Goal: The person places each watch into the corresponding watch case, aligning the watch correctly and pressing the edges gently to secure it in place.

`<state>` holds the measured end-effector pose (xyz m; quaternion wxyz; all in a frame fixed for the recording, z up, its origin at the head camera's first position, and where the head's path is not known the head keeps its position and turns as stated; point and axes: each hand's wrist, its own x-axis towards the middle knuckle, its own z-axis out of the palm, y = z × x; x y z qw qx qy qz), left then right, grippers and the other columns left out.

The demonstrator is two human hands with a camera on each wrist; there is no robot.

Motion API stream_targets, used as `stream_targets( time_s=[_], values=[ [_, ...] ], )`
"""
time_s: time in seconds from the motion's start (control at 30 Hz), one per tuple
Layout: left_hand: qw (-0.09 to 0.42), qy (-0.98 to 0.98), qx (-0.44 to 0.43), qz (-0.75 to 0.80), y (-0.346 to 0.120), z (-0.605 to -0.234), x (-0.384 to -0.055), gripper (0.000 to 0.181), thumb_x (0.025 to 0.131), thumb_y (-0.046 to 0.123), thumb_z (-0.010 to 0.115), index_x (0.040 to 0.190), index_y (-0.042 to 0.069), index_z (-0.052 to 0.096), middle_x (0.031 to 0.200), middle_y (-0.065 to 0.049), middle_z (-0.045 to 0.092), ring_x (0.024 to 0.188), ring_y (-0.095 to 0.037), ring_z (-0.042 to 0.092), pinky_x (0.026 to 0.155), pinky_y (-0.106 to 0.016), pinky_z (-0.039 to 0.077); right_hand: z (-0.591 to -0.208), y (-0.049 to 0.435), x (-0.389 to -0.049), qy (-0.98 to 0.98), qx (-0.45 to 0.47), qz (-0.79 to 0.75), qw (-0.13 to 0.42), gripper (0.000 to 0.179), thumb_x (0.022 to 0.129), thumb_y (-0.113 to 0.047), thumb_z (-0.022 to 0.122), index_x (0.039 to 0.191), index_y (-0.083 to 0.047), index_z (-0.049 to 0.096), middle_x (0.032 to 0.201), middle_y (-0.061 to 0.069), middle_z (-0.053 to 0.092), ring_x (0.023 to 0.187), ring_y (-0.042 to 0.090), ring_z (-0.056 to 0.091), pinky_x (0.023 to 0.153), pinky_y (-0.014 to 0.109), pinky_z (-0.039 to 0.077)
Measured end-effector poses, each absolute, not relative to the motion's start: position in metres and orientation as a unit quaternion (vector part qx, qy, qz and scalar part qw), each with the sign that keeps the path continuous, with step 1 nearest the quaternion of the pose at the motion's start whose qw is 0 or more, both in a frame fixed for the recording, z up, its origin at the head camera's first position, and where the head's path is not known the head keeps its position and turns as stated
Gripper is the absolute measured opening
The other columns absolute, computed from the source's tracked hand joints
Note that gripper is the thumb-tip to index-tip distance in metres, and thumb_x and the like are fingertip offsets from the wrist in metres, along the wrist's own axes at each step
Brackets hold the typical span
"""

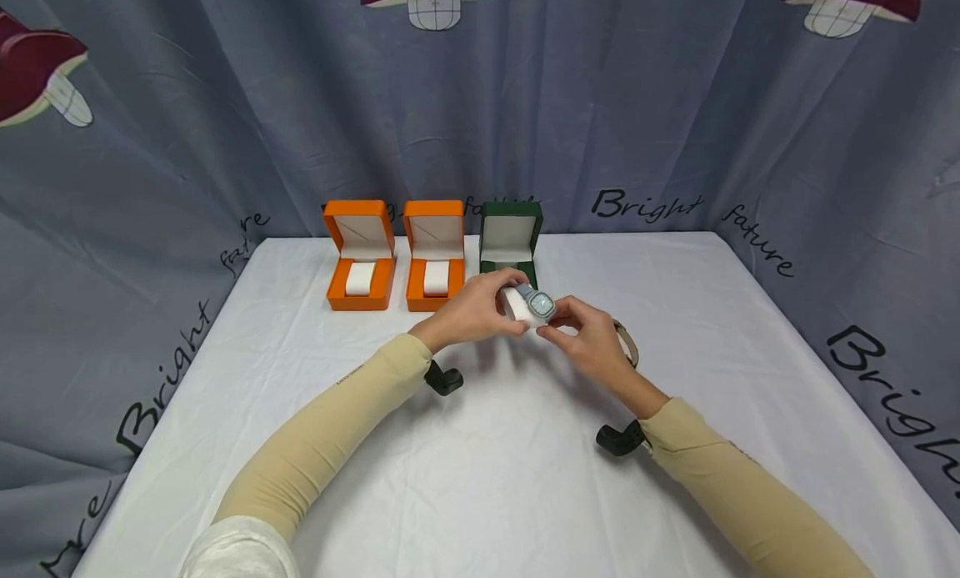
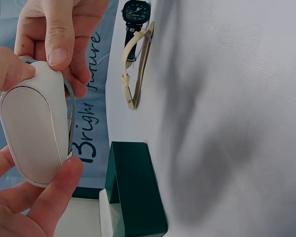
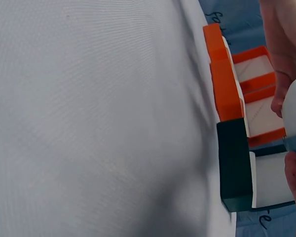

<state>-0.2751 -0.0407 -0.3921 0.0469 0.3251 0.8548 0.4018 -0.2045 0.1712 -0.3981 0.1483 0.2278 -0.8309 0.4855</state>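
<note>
In the head view, my left hand (image 1: 476,305) grips a white watch cushion (image 1: 516,304) above the table. A watch (image 1: 542,304) with a grey-blue strap and squarish dial sits around the cushion. My right hand (image 1: 596,340) pinches at the watch's near right side. The left wrist view shows the cushion's flat end (image 2: 29,131) between the left fingers, with part of the strap (image 2: 72,113) standing off its side. An open green watch box (image 1: 512,232) stands just behind the hands, its lower part partly hidden.
Two open orange boxes (image 1: 360,253) (image 1: 435,253), each with a white cushion inside, stand left of the green box. A beige-strap watch (image 2: 126,69) and a black watch (image 2: 136,12) lie on the white table (image 1: 480,478). A grey curtain (image 1: 600,103) hangs behind.
</note>
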Motion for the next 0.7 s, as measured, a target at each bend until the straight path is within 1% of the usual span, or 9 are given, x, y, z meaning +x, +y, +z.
stream_targets(
  time_s=[0.13, 0.3, 0.4, 0.53, 0.7],
  values=[
    [0.045, 0.856, 0.325, 0.399, -0.041, -0.393, -0.275, 0.059, 0.080, 0.032, 0.082, 0.132, 0.020, 0.056, 0.115, 0.001, 0.062, 0.086, -0.016, 0.060, 0.074, -0.025, 0.053, -0.400, 0.170, -0.203, -0.828, 0.228, 0.483, 0.172, 0.021, 0.079, 0.009, 0.079, 0.096, 0.008, 0.067, 0.091, 0.020, 0.072, 0.085, 0.035, 0.072, 0.081, 0.048, 0.058],
    [0.041, 0.852, 0.327, 0.406, -0.041, -0.392, -0.275, 0.057, 0.081, 0.031, 0.081, 0.131, 0.020, 0.056, 0.113, 0.001, 0.062, 0.087, -0.020, 0.062, 0.073, -0.026, 0.053, -0.402, 0.167, -0.202, -0.817, 0.226, 0.489, 0.205, 0.019, 0.079, 0.011, 0.079, 0.093, 0.009, 0.067, 0.090, 0.020, 0.071, 0.083, 0.033, 0.071, 0.080, 0.046, 0.058],
    [0.037, 0.851, 0.326, 0.409, -0.040, -0.391, -0.275, 0.056, 0.081, 0.030, 0.080, 0.130, 0.020, 0.056, 0.111, 0.002, 0.062, 0.084, -0.018, 0.062, 0.072, -0.025, 0.054, -0.407, 0.165, -0.203, -0.813, 0.220, 0.489, 0.225, 0.017, 0.079, 0.010, 0.079, 0.092, 0.009, 0.067, 0.088, 0.020, 0.071, 0.081, 0.033, 0.070, 0.079, 0.044, 0.058],
    [0.030, 0.850, 0.322, 0.416, -0.040, -0.390, -0.274, 0.055, 0.081, 0.029, 0.081, 0.129, 0.019, 0.057, 0.110, 0.003, 0.062, 0.082, -0.013, 0.062, 0.072, -0.025, 0.054, -0.423, 0.169, -0.213, -0.808, 0.215, 0.494, 0.238, 0.018, 0.080, 0.008, 0.079, 0.095, 0.006, 0.068, 0.090, 0.018, 0.072, 0.083, 0.032, 0.070, 0.079, 0.042, 0.059],
    [0.024, 0.846, 0.310, 0.433, -0.040, -0.390, -0.274, 0.055, 0.080, 0.029, 0.083, 0.128, 0.019, 0.057, 0.112, 0.002, 0.063, 0.080, -0.012, 0.062, 0.072, -0.025, 0.055, -0.435, 0.173, -0.221, -0.801, 0.216, 0.508, 0.233, 0.023, 0.081, 0.004, 0.080, 0.101, 0.001, 0.069, 0.097, 0.013, 0.072, 0.089, 0.026, 0.071, 0.083, 0.038, 0.058]
  ],
)
